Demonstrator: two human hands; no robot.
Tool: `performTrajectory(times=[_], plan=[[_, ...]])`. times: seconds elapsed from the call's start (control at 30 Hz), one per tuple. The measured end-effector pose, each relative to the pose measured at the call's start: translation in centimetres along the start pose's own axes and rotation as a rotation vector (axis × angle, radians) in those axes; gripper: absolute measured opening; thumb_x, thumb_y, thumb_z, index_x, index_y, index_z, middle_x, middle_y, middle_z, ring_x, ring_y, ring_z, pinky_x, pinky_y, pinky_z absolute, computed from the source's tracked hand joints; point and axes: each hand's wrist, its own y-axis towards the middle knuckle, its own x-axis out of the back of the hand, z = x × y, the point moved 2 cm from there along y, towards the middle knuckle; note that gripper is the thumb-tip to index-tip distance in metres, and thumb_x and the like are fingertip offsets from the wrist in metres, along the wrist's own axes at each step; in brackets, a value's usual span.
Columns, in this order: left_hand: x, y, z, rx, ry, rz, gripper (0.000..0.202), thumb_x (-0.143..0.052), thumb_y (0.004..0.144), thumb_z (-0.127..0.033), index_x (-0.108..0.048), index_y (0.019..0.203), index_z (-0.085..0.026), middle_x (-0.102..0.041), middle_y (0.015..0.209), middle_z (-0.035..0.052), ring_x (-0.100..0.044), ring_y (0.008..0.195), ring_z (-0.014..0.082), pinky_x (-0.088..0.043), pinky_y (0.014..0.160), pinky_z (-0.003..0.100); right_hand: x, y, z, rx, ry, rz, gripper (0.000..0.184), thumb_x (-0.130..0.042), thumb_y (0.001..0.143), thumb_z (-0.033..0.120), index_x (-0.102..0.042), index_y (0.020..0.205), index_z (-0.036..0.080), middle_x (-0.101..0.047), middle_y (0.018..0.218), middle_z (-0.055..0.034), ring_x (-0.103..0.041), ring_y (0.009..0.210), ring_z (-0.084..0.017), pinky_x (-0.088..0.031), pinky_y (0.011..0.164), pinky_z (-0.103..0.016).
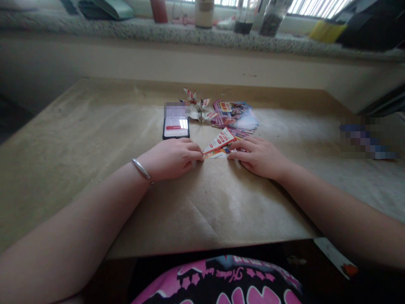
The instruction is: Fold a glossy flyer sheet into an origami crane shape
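A folded piece of printed paper [218,145], red, white and orange, lies on the brown paper-covered table [95,139]. My left hand [172,158], with a silver bangle on the wrist, has its fingers curled and pinches the paper's left end. My right hand [257,156] presses its fingertips on the paper's right end, fingers together. Behind the hands lies a stack of colourful printed sheets [236,116]. Two folded paper cranes [198,105] stand beside the stack.
A phone [176,124] with a lit screen lies just beyond my left hand. A blurred object [368,137] sits at the table's right edge. Jars and bottles [268,17] line the stone ledge at the back. A paper scrap [337,257] lies low at the right.
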Motion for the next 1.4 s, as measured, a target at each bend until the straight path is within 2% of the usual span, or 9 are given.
performTrajectory(times=[0.23,0.63,0.8,1.03,1.4], plan=[[0.2,0.0,0.0,0.0,-0.008,0.011,0.033,-0.049,0.085,-0.011,-0.07,0.107,-0.022,-0.07,0.114,0.0026,-0.063,0.104,0.0197,-0.051,0.091,0.031,0.1,-0.5,-0.3,-0.008,0.016,0.022,0.027,-0.049,0.09,0.015,-0.069,0.107,0.023,-0.067,0.117,-0.0084,-0.059,0.098,-0.021,-0.046,0.083,-0.034],[0.1,-0.1,0.1,0.001,-0.025,-0.001,0.032,-0.049,0.087,-0.011,-0.071,0.107,-0.021,-0.071,0.115,0.0037,-0.064,0.104,0.0201,-0.051,0.09,0.032,0.2,-1.4,-0.9,-0.006,0.018,0.035,0.027,-0.047,0.091,0.016,-0.069,0.106,0.023,-0.069,0.112,-0.0063,-0.061,0.096,-0.021,-0.047,0.078,-0.031],[0.1,-0.3,0.4,0.024,-0.07,0.029,0.036,-0.044,0.088,-0.011,-0.071,0.11,-0.022,-0.069,0.12,0.002,-0.063,0.107,0.0195,-0.051,0.095,0.034,0.3,-1.8,-1.0,-0.016,0.033,0.019,0.03,-0.048,0.087,0.011,-0.069,0.106,0.023,-0.069,0.112,-0.006,-0.062,0.096,-0.02,-0.048,0.076,-0.03],[0.0,-0.3,0.7,0.021,-0.062,0.02,0.033,-0.044,0.09,-0.014,-0.072,0.107,-0.023,-0.071,0.118,0.0007,-0.064,0.106,0.0181,-0.051,0.094,0.032,0.2,-2.2,-1.2,-0.027,0.055,0.027,0.034,-0.049,0.084,0.008,-0.069,0.107,0.022,-0.068,0.115,-0.0075,-0.063,0.097,-0.021,-0.05,0.078,-0.032],[0.3,-0.3,0.5,0.028,-0.059,0.037,0.032,-0.046,0.09,-0.014,-0.073,0.105,-0.025,-0.071,0.118,-0.0014,-0.065,0.107,0.0168,-0.05,0.095,0.03,0.6,-3.3,-1.5,-0.067,0.054,0.015,0.033,-0.048,0.086,0.01,-0.07,0.106,0.023,-0.07,0.112,-0.0057,-0.063,0.094,-0.018,-0.05,0.079,-0.03]])
